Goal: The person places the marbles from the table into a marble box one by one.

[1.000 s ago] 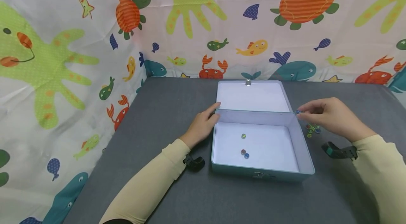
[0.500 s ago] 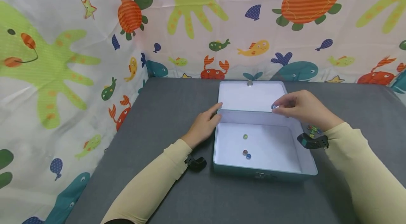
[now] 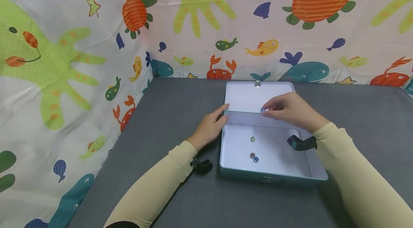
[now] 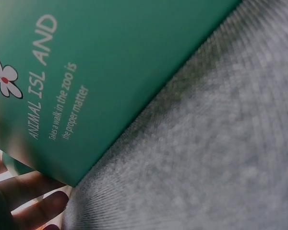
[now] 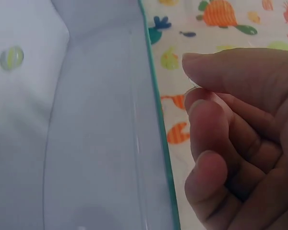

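Note:
An open tin box (image 3: 277, 152), white inside and green outside, stands with its lid (image 3: 242, 95) folded back. My right hand (image 3: 292, 110) pinches a blue glass marble (image 3: 262, 110) above the box's back wall. Three marbles lie on the box floor: a yellow-green one (image 3: 252, 139), a brownish one (image 3: 252, 155) and a blue one (image 3: 256, 160). At the back left corner, my left hand (image 3: 209, 127) rests with extended fingers against the box. In the left wrist view, fingers (image 4: 38, 211) touch the corner of the printed green side (image 4: 134, 62).
A grey cloth-covered table (image 3: 180, 102) carries the box. Behind and to the left hangs a white curtain (image 3: 193, 52) with sea-animal prints. The right forearm (image 3: 351, 163) passes over the box's right wall.
My right hand has carried the blue marble leftward from beside the box to above its back wall. The marble pile at the right is now hidden by the arm. The left hand stays put.

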Demonstrator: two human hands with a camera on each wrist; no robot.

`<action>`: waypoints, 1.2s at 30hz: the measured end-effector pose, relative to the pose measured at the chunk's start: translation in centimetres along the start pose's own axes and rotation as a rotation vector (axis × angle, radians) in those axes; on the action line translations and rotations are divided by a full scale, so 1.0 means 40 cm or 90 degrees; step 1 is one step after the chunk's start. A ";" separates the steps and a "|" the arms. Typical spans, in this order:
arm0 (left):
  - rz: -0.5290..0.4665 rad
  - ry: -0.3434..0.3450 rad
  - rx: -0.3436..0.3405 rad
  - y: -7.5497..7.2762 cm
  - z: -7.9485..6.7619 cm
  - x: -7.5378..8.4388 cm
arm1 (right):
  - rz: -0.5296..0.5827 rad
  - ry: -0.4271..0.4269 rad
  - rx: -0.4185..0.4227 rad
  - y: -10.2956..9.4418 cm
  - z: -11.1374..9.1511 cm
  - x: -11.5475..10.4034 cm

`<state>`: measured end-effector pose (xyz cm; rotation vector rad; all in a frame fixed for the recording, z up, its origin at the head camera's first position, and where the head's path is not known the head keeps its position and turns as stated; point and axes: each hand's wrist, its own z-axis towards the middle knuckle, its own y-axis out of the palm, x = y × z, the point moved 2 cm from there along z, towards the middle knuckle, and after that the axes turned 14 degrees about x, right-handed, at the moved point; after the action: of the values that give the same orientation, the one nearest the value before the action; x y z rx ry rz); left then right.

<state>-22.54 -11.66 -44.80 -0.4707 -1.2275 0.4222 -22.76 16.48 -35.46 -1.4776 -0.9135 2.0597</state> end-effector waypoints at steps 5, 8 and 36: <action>-0.001 0.007 -0.001 0.004 -0.001 -0.004 | 0.010 -0.027 -0.013 0.031 0.007 -0.037; -0.004 0.005 0.007 0.003 0.000 -0.007 | 0.021 -0.051 -0.020 0.051 0.018 -0.061; 0.003 -0.024 -0.011 -0.007 0.001 0.007 | 0.060 -0.060 -0.153 0.181 0.024 -0.035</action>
<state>-22.48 -11.73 -44.45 -0.4827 -1.2671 0.4267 -23.03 10.34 -39.63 -1.5823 -1.1859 2.1649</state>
